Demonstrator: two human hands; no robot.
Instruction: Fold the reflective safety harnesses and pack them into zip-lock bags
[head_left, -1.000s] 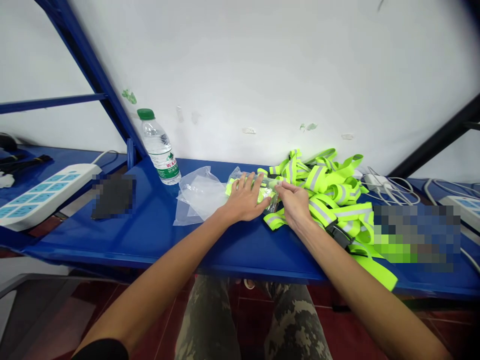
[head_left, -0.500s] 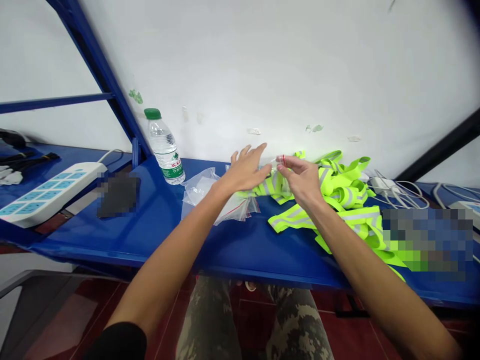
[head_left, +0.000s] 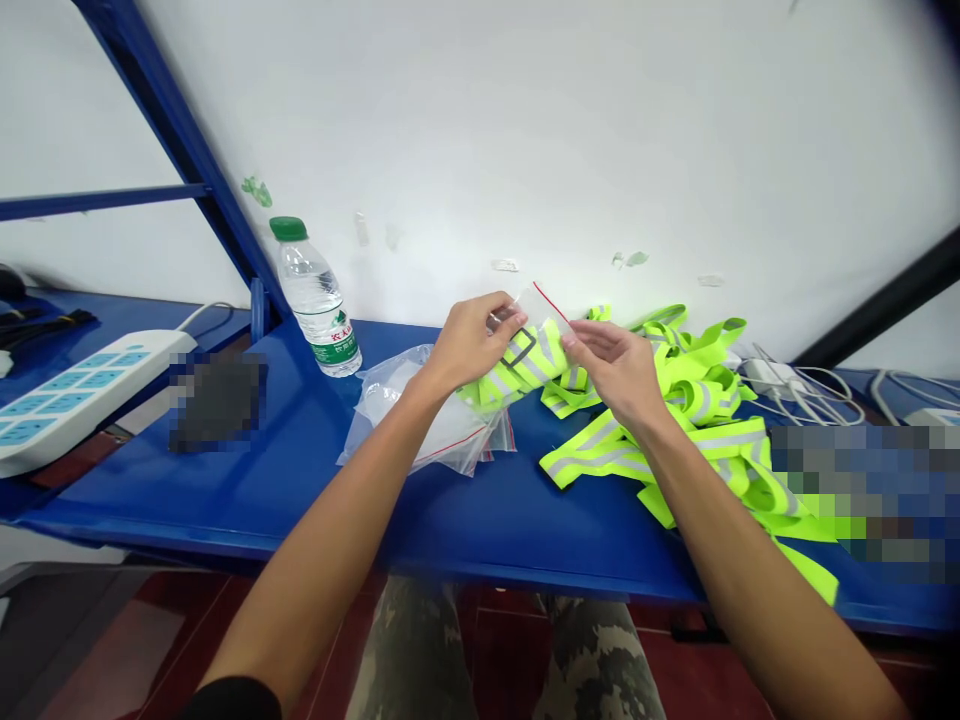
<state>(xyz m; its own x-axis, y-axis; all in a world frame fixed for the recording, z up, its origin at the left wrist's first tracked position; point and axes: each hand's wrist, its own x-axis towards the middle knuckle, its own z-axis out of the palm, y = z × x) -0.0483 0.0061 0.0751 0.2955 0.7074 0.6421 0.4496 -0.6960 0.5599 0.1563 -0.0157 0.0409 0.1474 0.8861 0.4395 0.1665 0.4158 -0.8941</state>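
Observation:
Between my two hands is a clear zip-lock bag point(head_left: 531, 303) with a red seal line, tilted up off the table. Inside it lies a folded yellow-green reflective strap point(head_left: 499, 383) with silver stripes and a dark rectangular buckle point(head_left: 519, 348). My left hand point(head_left: 474, 338) pinches the bag's left edge near the opening. On the other side, my right hand point(head_left: 616, 362) grips the right edge between thumb and fingers. More zip-lock bags point(head_left: 450, 432) lie in a flat pile below my left hand. A heap of loose reflective straps point(head_left: 701, 395) spreads around and beyond my right hand.
A water bottle point(head_left: 319, 300) with a green cap stands at the back left by the blue frame point(head_left: 187, 130). Farther left is a white power strip point(head_left: 90, 390). White cables point(head_left: 810, 390) lie at the right. The blue table point(head_left: 480, 530) meets a white wall.
My left hand has gone from spread fingers to pinching the bag. The bag with the strap is now lifted and its red seal faces up. The view has shifted slightly.

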